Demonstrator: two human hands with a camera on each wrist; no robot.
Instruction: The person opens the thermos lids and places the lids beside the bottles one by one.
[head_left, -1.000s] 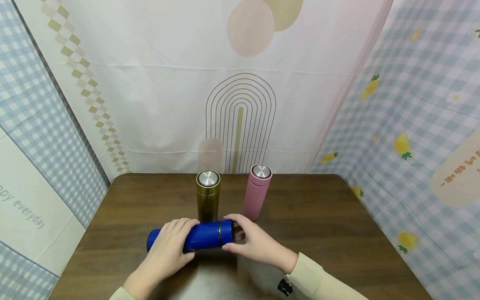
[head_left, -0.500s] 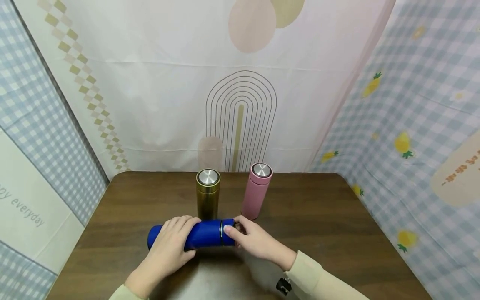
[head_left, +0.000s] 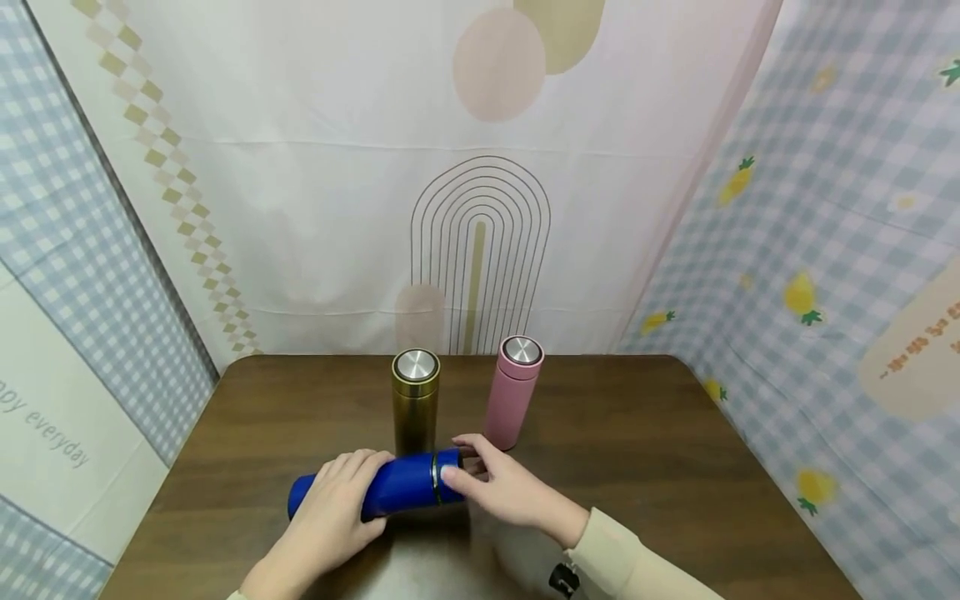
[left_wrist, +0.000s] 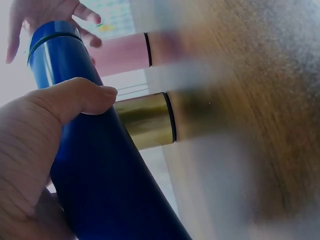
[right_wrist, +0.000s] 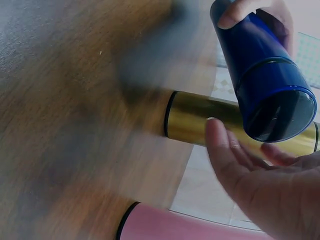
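Observation:
My left hand (head_left: 336, 510) grips the body of a blue thermos bottle (head_left: 401, 486), its thumb laid across the side in the left wrist view. The bottle is held sideways above the table, its lid end to the right and a little higher. Around that lid end is my right hand (head_left: 513, 487), fingers spread. In the right wrist view the fingers (right_wrist: 220, 145) stand apart from the dark lid top (right_wrist: 282, 116). Just behind the blue bottle, a gold thermos bottle (head_left: 416, 408) stands upright. A pink thermos bottle (head_left: 512, 400) stands upright to its right, behind my right hand.
The brown wooden table (head_left: 637, 433) reaches back to a white patterned curtain (head_left: 322, 225). Blue checked cloth (head_left: 795, 250) hangs along the right side, with more checked cloth at the left. A small black object (head_left: 564, 578) shows beside my right sleeve.
My right fingers closed in on the lid end half a second ago and are now spread again. The blue bottle's lid end has tilted up slightly. The head view has shifted a little.

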